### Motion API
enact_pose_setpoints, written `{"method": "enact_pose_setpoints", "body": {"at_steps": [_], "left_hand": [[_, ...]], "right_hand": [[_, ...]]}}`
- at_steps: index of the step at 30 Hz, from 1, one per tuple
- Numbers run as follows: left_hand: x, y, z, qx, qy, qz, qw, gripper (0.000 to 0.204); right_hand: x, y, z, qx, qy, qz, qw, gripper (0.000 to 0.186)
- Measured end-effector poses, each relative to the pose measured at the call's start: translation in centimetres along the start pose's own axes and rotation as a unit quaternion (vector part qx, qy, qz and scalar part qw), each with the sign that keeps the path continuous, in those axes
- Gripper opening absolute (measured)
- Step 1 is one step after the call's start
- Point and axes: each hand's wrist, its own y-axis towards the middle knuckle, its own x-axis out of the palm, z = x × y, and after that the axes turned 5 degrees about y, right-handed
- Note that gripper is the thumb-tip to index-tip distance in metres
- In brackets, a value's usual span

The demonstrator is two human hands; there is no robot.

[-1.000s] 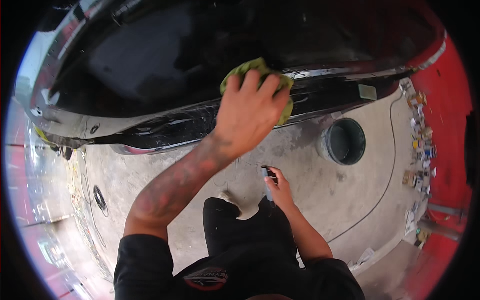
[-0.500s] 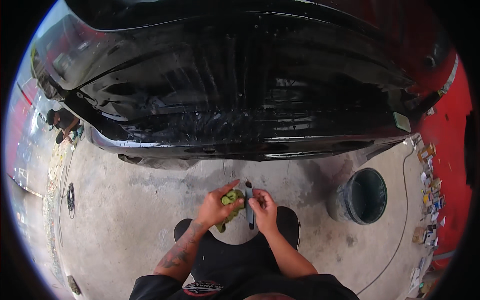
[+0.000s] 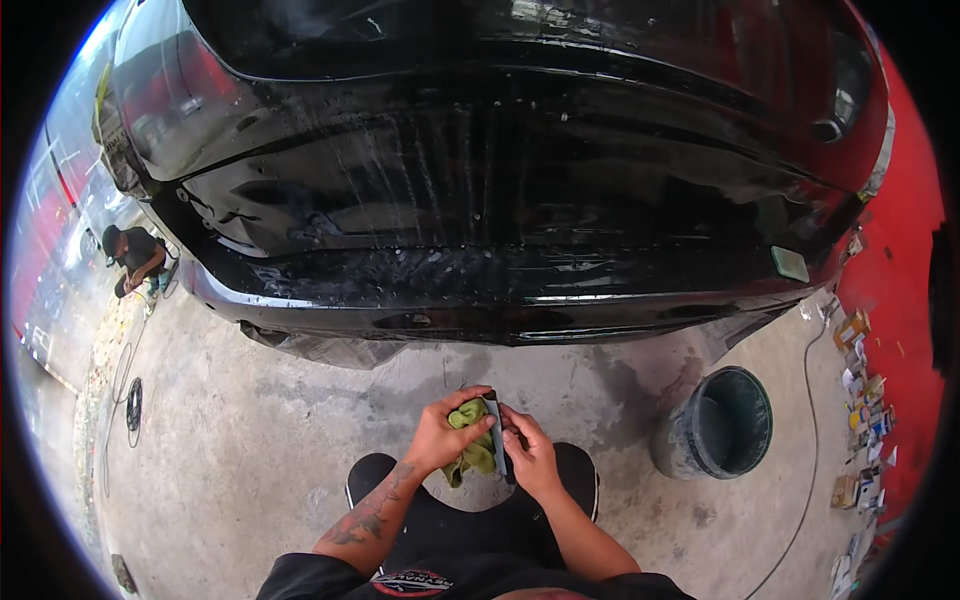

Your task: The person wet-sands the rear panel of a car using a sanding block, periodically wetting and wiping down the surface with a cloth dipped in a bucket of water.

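My left hand (image 3: 436, 440) holds a crumpled green cloth (image 3: 472, 452) in front of my knees. Its fingers also reach the top end of a narrow grey strip (image 3: 497, 432), which looks like folded sandpaper or a thin sanding pad. On the strip's other side, my right hand (image 3: 530, 458) grips it between thumb and fingers. The strip stands nearly upright between the two hands, beside the cloth. Ahead is the wet, glossy black rear of a car (image 3: 430, 190), with whitish streaks and drops. A pale green rectangular pad (image 3: 789, 264) rests on its right ledge.
To the right stands a dark bucket (image 3: 682, 442) with liquid in it. A hose or cable (image 3: 815, 420) runs along the floor beyond it, near boxes and cans (image 3: 858, 420) by a red wall. Another person (image 3: 140, 260) squats at far left, near a coiled cable (image 3: 134, 405).
The view has tilted up, so the car and my hands sit lower in it. The grey strip has turned to show more of its face, and my left fingers now reach its top end.
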Motion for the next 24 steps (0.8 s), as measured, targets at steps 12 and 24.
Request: {"method": "enact_pose_setpoints", "body": {"at_steps": [12, 24], "left_hand": [[0.0, 1.3, 5.3, 0.090, 0.091, -0.078, 0.989, 0.044], [-2.4, 7.5, 24.3, 0.389, 0.488, 0.184, 0.759, 0.102]], "right_hand": [[-2.3, -0.4, -2.1, 0.024, 0.157, 0.020, 0.987, 0.031], [-10.4, -2.0, -4.2, -0.112, 0.105, 0.271, 0.950, 0.036]]}}
